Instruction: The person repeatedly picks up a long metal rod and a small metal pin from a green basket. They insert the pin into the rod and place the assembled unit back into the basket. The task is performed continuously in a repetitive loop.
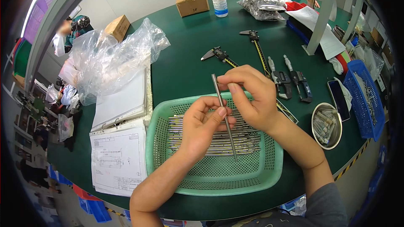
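My left hand [198, 127] holds a slim grey metal rod [229, 133] between thumb and fingers, around its middle. The rod stands tilted over a green perforated plastic basket [202, 188], its lower end toward me. At the rod's upper end, my right hand [256, 101] is closed with thumb and fingertips up against it; the exact contact is partly hidden. Beneath both hands, many similar shiny metal rods [176, 133] lie side by side in the basket. My left hand hides some of them.
Left of the basket lie an open binder with a drawing sheet [118, 155] and clear plastic bags [122, 46]. Calipers [255, 44] and micrometers [296, 80] lie to the right, near a metal bowl [335, 139], a phone [338, 98] and a blue basket [362, 120]. A spray bottle [219, 2] stands behind.
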{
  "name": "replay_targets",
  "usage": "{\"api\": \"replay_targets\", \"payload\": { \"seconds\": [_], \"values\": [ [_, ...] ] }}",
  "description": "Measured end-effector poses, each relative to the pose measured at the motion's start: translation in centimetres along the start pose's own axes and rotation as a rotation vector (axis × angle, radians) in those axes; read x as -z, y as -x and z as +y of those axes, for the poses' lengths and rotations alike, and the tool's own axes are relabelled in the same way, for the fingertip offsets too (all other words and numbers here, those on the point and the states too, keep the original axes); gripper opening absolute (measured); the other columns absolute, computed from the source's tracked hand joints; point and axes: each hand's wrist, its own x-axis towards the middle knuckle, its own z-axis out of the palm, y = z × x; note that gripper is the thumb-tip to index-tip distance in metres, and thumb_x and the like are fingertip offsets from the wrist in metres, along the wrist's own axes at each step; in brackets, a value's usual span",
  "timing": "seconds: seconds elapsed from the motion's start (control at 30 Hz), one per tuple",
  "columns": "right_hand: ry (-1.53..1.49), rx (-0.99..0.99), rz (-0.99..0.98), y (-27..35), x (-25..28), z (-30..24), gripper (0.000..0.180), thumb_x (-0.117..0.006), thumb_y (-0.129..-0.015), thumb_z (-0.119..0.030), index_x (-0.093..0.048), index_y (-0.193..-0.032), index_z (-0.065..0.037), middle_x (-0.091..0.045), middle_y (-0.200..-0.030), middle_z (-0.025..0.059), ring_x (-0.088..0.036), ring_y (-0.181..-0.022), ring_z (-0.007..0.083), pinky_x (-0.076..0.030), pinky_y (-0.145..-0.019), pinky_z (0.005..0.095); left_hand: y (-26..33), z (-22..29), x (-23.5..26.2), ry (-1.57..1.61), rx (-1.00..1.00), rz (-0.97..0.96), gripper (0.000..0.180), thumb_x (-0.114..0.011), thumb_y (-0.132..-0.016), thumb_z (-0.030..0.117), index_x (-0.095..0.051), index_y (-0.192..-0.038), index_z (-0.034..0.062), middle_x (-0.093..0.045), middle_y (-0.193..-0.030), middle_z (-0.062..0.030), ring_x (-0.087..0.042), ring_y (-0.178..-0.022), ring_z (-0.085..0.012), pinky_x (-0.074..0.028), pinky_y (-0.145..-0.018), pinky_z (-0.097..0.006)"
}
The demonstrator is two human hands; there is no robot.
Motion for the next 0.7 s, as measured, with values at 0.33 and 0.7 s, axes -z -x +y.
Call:
{"api": "replay_targets", "payload": {
  "seconds": [0.33, 0.7],
  "values": [
    [-0.07, -0.088, -0.036, 0.02, 0.08, 0.0, 0.014, -0.055, -0.08, -0.001, -0.063, -0.09, 0.001, -0.064, -0.083, 0.0123, -0.063, -0.07, 0.019, -0.05, -0.061, 0.0276, -0.01, 0.33, 0.17, 0.005, 0.004, -0.023, 0.016, -0.051, -0.088, 0.008, -0.047, -0.1, -0.0007, -0.054, -0.09, -0.0098, -0.061, -0.076, -0.0169, -0.055, -0.068, -0.032],
    [-0.022, 0.025, -0.066, -0.02, 0.27, -0.14, 0.011, -0.054, -0.077, 0.0, -0.061, -0.086, 0.002, -0.062, -0.081, 0.0118, -0.061, -0.067, 0.0199, -0.048, -0.059, 0.0279, -0.04, 0.68, 0.37, 0.092, -0.006, -0.016, 0.016, -0.05, -0.088, 0.01, -0.047, -0.1, -0.0003, -0.055, -0.09, -0.0094, -0.061, -0.077, -0.0172, -0.056, -0.068, -0.032]
  ]
}}
